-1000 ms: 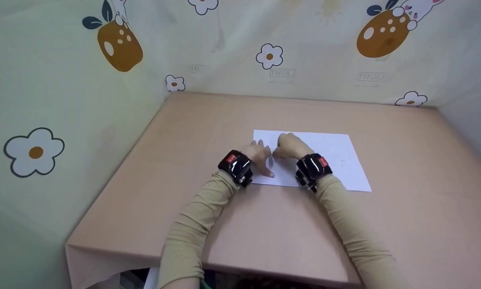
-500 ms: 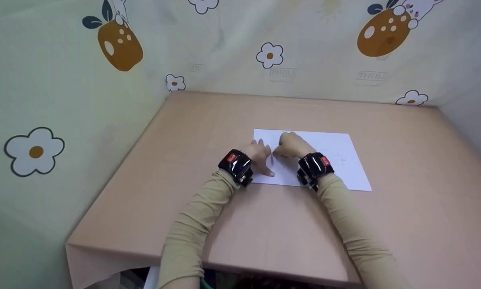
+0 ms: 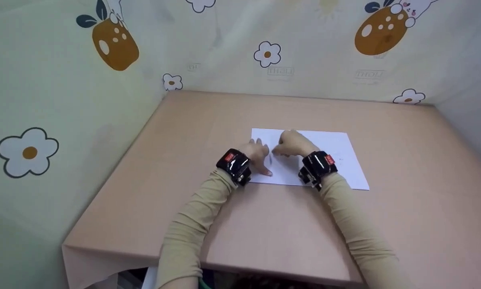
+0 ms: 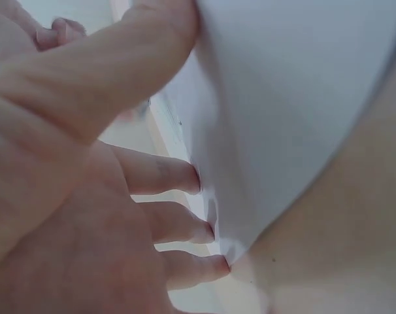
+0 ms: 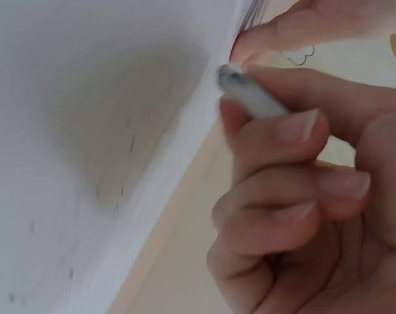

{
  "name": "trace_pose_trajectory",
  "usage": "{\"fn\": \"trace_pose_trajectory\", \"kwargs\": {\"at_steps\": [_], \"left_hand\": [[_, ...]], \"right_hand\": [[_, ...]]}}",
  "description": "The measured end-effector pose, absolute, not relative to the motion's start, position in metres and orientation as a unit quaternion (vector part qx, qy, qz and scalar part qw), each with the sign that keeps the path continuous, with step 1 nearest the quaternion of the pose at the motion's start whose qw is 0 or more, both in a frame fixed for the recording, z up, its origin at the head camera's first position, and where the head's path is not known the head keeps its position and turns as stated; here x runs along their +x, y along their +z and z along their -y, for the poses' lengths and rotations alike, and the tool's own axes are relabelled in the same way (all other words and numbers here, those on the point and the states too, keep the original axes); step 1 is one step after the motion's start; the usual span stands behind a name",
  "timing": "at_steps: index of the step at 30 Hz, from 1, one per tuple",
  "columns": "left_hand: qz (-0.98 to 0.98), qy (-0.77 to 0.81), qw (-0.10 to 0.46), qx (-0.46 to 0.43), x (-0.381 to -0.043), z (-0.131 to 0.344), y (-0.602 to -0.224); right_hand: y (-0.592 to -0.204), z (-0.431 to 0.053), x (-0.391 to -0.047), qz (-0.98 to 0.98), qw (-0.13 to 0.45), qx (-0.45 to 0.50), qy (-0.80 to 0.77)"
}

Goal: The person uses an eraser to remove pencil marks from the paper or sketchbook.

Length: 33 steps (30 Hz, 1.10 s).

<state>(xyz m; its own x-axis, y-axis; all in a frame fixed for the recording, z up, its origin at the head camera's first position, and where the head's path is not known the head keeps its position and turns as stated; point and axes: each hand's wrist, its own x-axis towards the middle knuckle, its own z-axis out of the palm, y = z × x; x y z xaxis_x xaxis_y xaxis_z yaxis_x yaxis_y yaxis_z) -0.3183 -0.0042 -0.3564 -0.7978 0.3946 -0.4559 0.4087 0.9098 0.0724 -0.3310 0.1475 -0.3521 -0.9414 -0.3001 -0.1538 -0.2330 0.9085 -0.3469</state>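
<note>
A white sheet of paper (image 3: 355,174) lies flat on the table, with small dark crumbs and specks scattered over it in the right wrist view. My left hand (image 3: 257,154) rests with spread fingers on the sheet's left part, fingertips and thumb pressing it down. Just right of it, my right hand (image 3: 292,143) pinches a small white eraser (image 5: 257,95) with a grey, smudged end, its other fingers curled in. Thin dark lines (image 5: 251,18) run on the paper beside the left hand's fingers. From above, the eraser is hidden under the right hand.
A tan cloth covers the table (image 3: 184,132), hanging over the front edge. A patterned curtain (image 3: 224,48) with flowers and fruit stands behind and at the left. Black cameras are strapped on both wrists, over tan sleeves (image 3: 192,224).
My right hand and wrist have shifted slightly right and away over the paper, the grip unchanged. My left hand stays in place on the sheet. The head view has turned a little.
</note>
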Motion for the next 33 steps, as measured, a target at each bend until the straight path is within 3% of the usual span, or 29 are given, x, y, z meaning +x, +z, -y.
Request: {"fn": "trace_pose_trajectory", "kwargs": {"at_steps": [14, 26, 33], "left_hand": [[-0.95, -0.026, 0.235, 0.203, -0.317, 0.002, -0.356], [-0.958, -0.012, 0.202, 0.203, -0.315, 0.01, -0.356], [-0.963, -0.006, 0.207, 0.172, -0.314, 0.013, -0.356]], "right_hand": [[-0.341, -0.186, -0.329, -0.98, 0.158, -0.031, -0.115], [-0.342, -0.161, -0.327, -0.959, 0.138, -0.151, -0.197], [-0.349, -0.136, -0.327, -0.956, 0.118, -0.168, -0.209]]}}
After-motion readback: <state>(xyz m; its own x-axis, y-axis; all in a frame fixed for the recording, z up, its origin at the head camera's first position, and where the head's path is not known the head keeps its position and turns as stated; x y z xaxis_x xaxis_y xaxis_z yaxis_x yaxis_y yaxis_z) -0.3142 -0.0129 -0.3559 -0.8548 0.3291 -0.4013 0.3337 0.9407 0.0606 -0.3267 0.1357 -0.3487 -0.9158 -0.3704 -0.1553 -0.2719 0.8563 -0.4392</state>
